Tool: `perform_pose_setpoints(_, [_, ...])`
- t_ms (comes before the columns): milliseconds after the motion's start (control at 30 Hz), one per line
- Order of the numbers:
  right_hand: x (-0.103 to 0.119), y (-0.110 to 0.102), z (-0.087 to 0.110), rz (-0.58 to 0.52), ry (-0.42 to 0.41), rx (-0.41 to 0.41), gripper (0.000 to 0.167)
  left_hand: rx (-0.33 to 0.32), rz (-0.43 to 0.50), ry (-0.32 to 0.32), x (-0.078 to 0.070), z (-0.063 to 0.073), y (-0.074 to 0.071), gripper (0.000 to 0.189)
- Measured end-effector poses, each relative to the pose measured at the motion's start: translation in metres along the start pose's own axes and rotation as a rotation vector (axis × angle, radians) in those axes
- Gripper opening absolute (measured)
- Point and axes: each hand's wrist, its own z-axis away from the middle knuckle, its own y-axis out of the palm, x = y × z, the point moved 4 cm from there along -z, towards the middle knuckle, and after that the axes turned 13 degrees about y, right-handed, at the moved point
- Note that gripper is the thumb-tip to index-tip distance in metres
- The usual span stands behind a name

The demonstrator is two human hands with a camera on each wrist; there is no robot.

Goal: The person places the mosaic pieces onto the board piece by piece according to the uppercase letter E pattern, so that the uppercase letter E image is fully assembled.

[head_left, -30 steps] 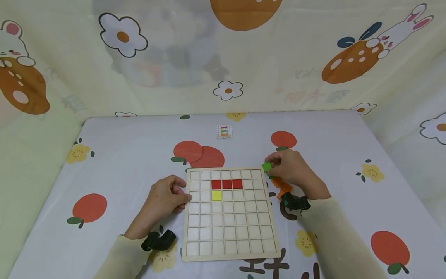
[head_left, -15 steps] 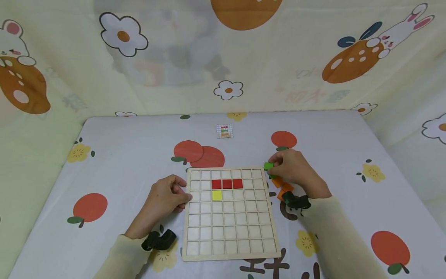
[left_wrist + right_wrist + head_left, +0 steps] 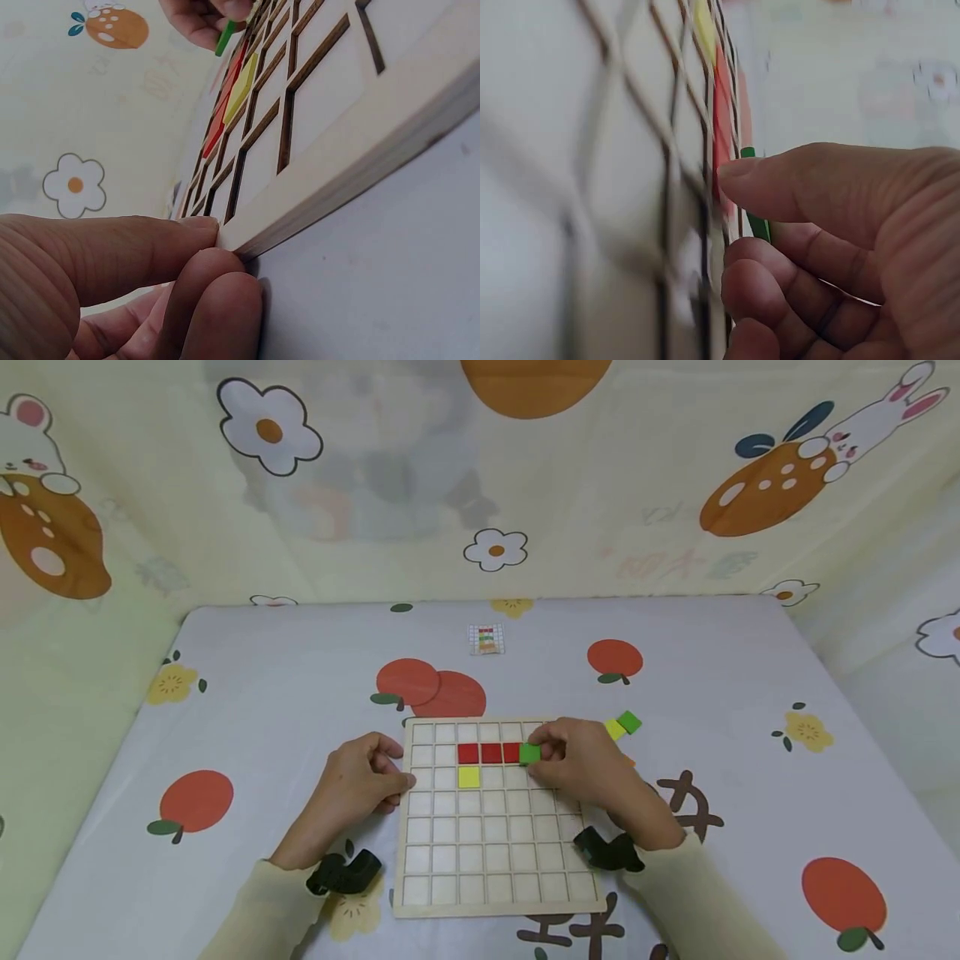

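Note:
A wooden grid board lies on the table, with three red tiles in a row and one yellow tile under the leftmost. My left hand pinches the board's left edge; in the left wrist view the thumb lies on the rim and curled fingers sit against its side. Over the board's upper right, my right hand pinches a green square tile between thumb and fingers. In the head view this tile overlaps the right end of the red row. The right wrist view shows its green edge beside the thumb.
Right of the board lie another green tile and a yellow tile; an orange piece is mostly hidden by the right hand. A small card with a coloured grid pattern lies at the back. A patterned cloth covers the table.
My right hand has moved left from the loose tiles to over the board, carrying the green tile. Another green tile and a yellow one now show beside the board. The left hand stays at the edge.

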Motion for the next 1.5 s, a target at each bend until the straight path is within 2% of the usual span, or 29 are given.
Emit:
perform_pose_setpoints(300, [0.031, 0.038, 0.024, -0.013, -0.078, 0.113, 0.019, 0.003, 0.008, -0.008, -0.001, -0.001, 0.0, 0.035])
perform_pose_setpoints(467, [0.04, 0.048, 0.029, -0.006, -0.1, 0.112, 0.019, -0.001, 0.007, -0.012, 0.0, -0.001, 0.0, 0.034])
perform_pose_setpoints(867, [0.048, 0.056, 0.03, 0.029, -0.088, 0.073, 0.022, 0.004, 0.001, -0.001, 0.0, -0.001, 0.001, 0.034])
perform_pose_setpoints(1500, [0.048, 0.061, 0.029, 0.064, -0.098, 0.063, 0.022, 0.01, 0.008, 0.002, -0.001, 0.0, -0.001, 0.033])
